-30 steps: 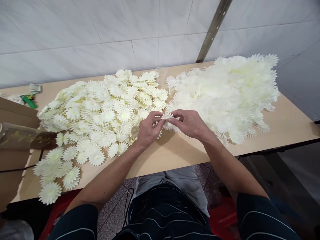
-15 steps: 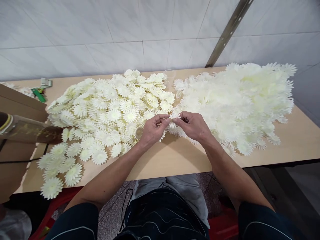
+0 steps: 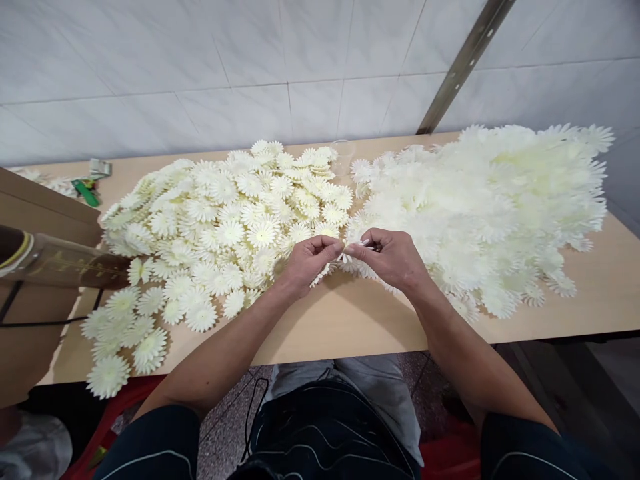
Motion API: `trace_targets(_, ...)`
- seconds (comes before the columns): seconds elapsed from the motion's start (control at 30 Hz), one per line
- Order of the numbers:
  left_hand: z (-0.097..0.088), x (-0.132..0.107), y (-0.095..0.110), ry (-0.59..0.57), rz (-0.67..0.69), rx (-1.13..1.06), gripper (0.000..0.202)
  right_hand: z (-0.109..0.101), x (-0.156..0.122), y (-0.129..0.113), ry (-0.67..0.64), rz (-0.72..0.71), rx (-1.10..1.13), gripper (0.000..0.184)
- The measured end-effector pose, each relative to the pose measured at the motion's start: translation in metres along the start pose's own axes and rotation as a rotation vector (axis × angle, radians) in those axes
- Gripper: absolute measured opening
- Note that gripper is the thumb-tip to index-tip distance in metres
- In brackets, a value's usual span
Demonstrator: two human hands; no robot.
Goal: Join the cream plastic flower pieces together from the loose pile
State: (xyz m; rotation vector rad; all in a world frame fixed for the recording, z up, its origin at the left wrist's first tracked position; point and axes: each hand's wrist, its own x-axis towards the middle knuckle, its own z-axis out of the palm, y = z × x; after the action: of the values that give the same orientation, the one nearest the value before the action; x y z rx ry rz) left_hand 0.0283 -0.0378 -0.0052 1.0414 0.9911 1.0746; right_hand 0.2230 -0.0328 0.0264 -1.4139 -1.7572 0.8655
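My left hand [image 3: 307, 261] and my right hand [image 3: 393, 257] meet over the middle of the wooden table [image 3: 350, 320], fingertips pinched together on a small cream flower piece [image 3: 350, 248]. To the left spreads a flat layer of cream daisy-shaped flowers [image 3: 210, 220]. On the right a loose heap of whiter flower petals [image 3: 490, 200] rises higher. Both hands hover just above the gap between the two piles.
A cardboard box [image 3: 30, 293] with a clear tube across it stands at the left edge. A green object [image 3: 87, 190] lies at the far left by the tiled wall. A metal rail [image 3: 465, 60] runs up the wall. Red stools show under the table.
The two hands have drawn closer together and lowered slightly, the flower piece now mostly hidden between the fingertips. The view shifted a little to the right.
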Motion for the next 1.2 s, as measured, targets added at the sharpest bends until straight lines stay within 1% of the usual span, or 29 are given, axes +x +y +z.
trace_targets(0.13, -0.001, 0.001, -0.005, 0.084, 0.045, 0.05, 0.05, 0.002, 0.0, 0.0, 0.028, 0.022, -0.008, 0.076)
trace_targets(0.23, -0.003, 0.003, -0.006, 0.156, 0.043, 0.067, 0.047, -0.001, -0.003, 0.001, -0.036, 0.069, 0.103, 0.069)
trace_targets(0.33, -0.006, 0.007, -0.003, 0.214, 0.035, 0.015, 0.05, -0.01, -0.006, 0.002, -0.095, 0.1, 0.238, 0.06)
trace_targets(0.43, -0.007, 0.009, 0.0, 0.237, 0.06, -0.013, 0.052, -0.022, -0.008, 0.004, -0.049, 0.07, 0.28, 0.056)
trace_targets(0.57, -0.006, 0.006, 0.0, 0.208, 0.072, 0.038, 0.051, -0.036, -0.009, 0.01, 0.036, 0.028, 0.191, 0.054)
trace_targets(0.67, -0.005, 0.005, -0.002, 0.201, 0.083, 0.085, 0.048, -0.045, -0.009, 0.017, 0.151, -0.027, 0.026, 0.046)
trace_targets(0.77, -0.004, 0.003, -0.005, 0.208, 0.101, 0.106, 0.045, -0.055, -0.011, 0.022, 0.396, -0.057, -0.205, 0.029)
trace_targets(0.8, -0.004, 0.003, -0.005, 0.207, 0.107, 0.115, 0.045, -0.058, -0.013, 0.022, 0.496, -0.059, -0.282, 0.028)
trace_targets(0.83, -0.004, 0.002, -0.005, 0.204, 0.112, 0.13, 0.044, -0.06, -0.014, 0.02, 0.591, -0.064, -0.345, 0.03)
trace_targets(0.87, -0.003, 0.002, -0.006, 0.201, 0.117, 0.148, 0.044, -0.06, -0.016, 0.018, 0.668, -0.078, -0.381, 0.033)
trace_targets(0.9, -0.002, 0.001, -0.006, 0.198, 0.122, 0.169, 0.043, -0.058, -0.017, 0.015, 0.707, -0.1, -0.38, 0.034)
trace_targets(0.93, -0.001, 0.0, -0.005, 0.196, 0.131, 0.191, 0.043, -0.055, -0.018, 0.011, 0.692, -0.129, -0.347, 0.034)
trace_targets(0.97, 0.0, -0.001, -0.006, 0.198, 0.149, 0.212, 0.042, -0.05, -0.018, 0.008, 0.623, -0.16, -0.29, 0.035)
trace_targets(1.03, 0.003, -0.003, -0.006, 0.216, 0.207, 0.249, 0.038, -0.035, -0.018, 0.003, 0.37, -0.199, -0.17, 0.043)
trace_targets(1.07, 0.004, -0.004, -0.007, 0.226, 0.242, 0.266, 0.036, -0.026, -0.017, 0.002, 0.246, -0.196, -0.134, 0.048)
trace_targets(1.1, 0.005, -0.006, -0.007, 0.235, 0.276, 0.282, 0.034, -0.018, -0.015, 0.002, 0.154, -0.182, -0.116, 0.051)
trace_targets(1.13, 0.006, -0.006, -0.008, 0.242, 0.305, 0.297, 0.032, -0.01, -0.014, 0.003, 0.098, -0.164, -0.112, 0.053)
trace_targets(1.2, 0.007, -0.008, -0.01, 0.249, 0.337, 0.319, 0.031, 0.001, -0.01, 0.006, 0.058, -0.124, -0.113, 0.053)
